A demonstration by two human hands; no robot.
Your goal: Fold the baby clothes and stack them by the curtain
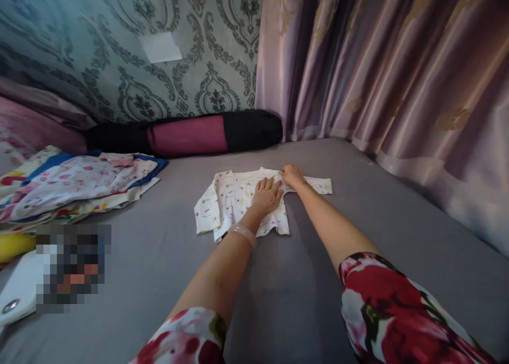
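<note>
A small white baby shirt (234, 194) with a tiny scattered print lies spread on the grey bed sheet (167, 279). Its left-hand sleeve angles down beside the body, while the other sleeve stretches out to the right. My left hand (267, 195) rests flat on the shirt's front, fingers stretched out; a pale bangle circles that wrist. At the shoulder of the right-hand sleeve, my right hand (291, 175) is closed with its fingers pinching the fabric. Part of the sleeve is hidden behind this hand and wrist.
Several printed baby clothes (87, 181) lie piled at the left. Nearer are a white object (27, 284) and a pixelated patch. A black and maroon long bag (186, 136) lies against the patterned wall (199, 45). Mauve curtains (358, 61) hang along the right.
</note>
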